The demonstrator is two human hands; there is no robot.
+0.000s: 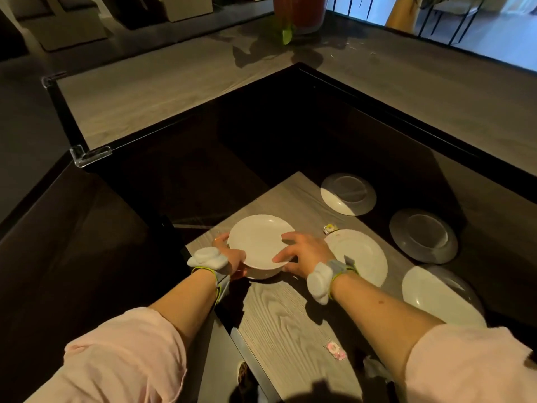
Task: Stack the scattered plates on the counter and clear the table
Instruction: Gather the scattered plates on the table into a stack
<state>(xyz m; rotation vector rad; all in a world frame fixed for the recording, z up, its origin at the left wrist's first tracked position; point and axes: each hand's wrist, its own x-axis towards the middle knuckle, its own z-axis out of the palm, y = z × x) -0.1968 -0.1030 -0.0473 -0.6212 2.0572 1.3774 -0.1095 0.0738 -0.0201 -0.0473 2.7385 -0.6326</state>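
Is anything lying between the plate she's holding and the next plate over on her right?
Nothing visible does. Both hands, left hand and right hand, grip the held plate, and the nearest plate lies just beyond the right hand. A small wrapper sits off to the far side.

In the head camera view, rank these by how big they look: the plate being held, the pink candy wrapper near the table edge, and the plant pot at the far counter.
1. The held plate, gripped by the left hand and right hand, looks largest.
2. The plant pot, though far away and cut off by the frame, so its true size is unsure.
3. The pink wrapper, clearly smallest.
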